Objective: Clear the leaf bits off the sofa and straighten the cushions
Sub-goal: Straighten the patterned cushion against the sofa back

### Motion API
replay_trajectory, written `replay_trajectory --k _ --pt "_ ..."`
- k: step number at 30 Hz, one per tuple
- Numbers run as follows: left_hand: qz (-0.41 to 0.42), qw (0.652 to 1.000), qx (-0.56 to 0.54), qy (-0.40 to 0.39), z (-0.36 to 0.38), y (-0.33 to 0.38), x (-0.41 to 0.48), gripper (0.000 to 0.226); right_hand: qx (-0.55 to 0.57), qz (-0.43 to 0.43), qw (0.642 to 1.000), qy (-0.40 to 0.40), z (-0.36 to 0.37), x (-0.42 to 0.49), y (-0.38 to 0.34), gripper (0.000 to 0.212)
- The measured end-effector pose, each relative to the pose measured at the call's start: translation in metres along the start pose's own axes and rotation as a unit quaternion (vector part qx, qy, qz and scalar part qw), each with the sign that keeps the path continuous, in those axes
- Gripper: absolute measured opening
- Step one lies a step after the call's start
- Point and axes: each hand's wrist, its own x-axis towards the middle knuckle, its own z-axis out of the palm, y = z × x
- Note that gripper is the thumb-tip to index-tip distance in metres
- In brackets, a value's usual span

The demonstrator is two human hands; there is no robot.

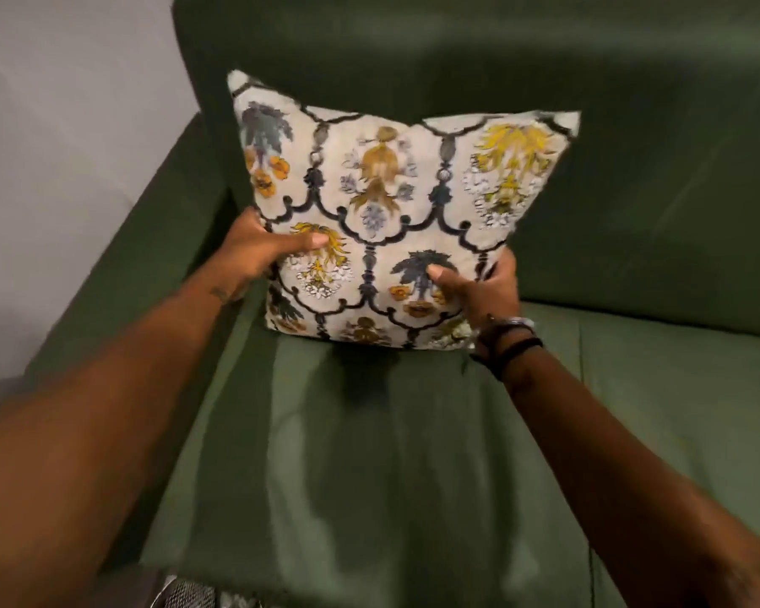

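Note:
A square cushion with a cream cover and a dark lattice and flower print stands upright on the green sofa, leaning against the backrest near the left armrest. My left hand grips its lower left edge, thumb on the front. My right hand grips its lower right edge, thumb pressed on the front face. Dark bracelets circle my right wrist. No leaf bits show on the seat.
The sofa's left armrest runs beside the cushion, with a pale wall behind it. The seat continues to the right past a seam. A patterned fabric corner peeks out at the bottom edge.

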Motion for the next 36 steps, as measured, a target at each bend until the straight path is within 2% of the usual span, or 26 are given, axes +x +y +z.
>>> replay_trajectory --k 3,5,6,8,9,10,12,14,15,16,18,21,24,27,29,33,36 --pt "-0.014 0.997 -0.033 0.063 0.011 -0.011 0.000 0.086 -0.010 -0.001 1.000 0.020 -0.003 0.003 0.006 0.081" --pt "-0.012 0.982 -0.055 0.181 0.038 -0.008 -0.015 0.091 -0.044 0.016 0.997 0.067 -0.021 -0.005 0.003 0.083" --pt "-0.009 0.963 -0.036 0.268 0.058 -0.003 -0.027 0.095 -0.067 0.020 0.993 0.097 -0.037 -0.013 0.000 0.083" --pt "0.006 0.894 0.051 0.445 0.109 0.013 -0.059 0.093 -0.089 0.011 0.985 0.144 -0.080 -0.036 -0.002 0.077" --pt "0.020 0.871 0.062 0.486 0.144 0.023 -0.076 0.089 -0.099 0.011 0.980 0.173 -0.110 -0.049 -0.002 0.074" --pt "0.031 0.875 0.043 0.481 0.187 0.031 -0.091 0.085 -0.115 0.012 0.971 0.210 -0.146 -0.063 -0.001 0.072" --pt "0.037 0.934 -0.003 0.356 0.279 0.043 -0.116 0.078 -0.161 0.022 0.940 0.301 -0.219 -0.090 -0.001 0.068" --pt "0.032 0.989 -0.009 0.143 0.382 0.055 -0.136 0.068 -0.191 0.051 0.889 0.413 -0.304 -0.118 0.000 0.068" --pt "0.036 0.999 0.001 0.030 0.433 0.063 -0.143 0.066 -0.193 0.072 0.861 0.466 -0.347 -0.132 0.000 0.071" --pt "0.037 0.996 0.013 -0.076 0.483 0.072 -0.146 0.067 -0.187 0.093 0.832 0.514 -0.390 -0.146 0.000 0.076" --pt "0.028 0.970 0.045 -0.238 0.569 0.086 -0.144 0.077 -0.161 0.113 0.788 0.584 -0.461 -0.170 -0.001 0.085" --pt "0.021 0.928 0.072 -0.365 0.694 0.115 -0.133 0.107 -0.146 0.130 0.744 0.639 -0.549 -0.195 -0.005 0.092" --pt "0.014 0.891 0.106 -0.440 0.790 0.135 -0.117 0.123 -0.090 0.149 0.753 0.635 -0.604 -0.190 -0.009 0.103" --pt "-0.027 0.863 0.105 -0.493 0.847 0.145 -0.107 0.124 -0.038 0.139 0.778 0.611 -0.632 -0.177 -0.006 0.094" --pt "-0.054 0.859 0.081 -0.502 0.858 0.149 -0.109 0.119 -0.043 0.137 0.787 0.600 -0.635 -0.174 -0.008 0.088" --pt "-0.031 0.905 0.003 -0.423 0.807 0.156 -0.115 0.093 -0.012 0.114 0.840 0.530 -0.634 -0.171 -0.021 0.057" --pt "0.017 0.961 -0.067 -0.269 0.730 0.150 -0.114 0.078 -0.037 0.055 0.910 0.410 -0.638 -0.143 -0.045 0.053"
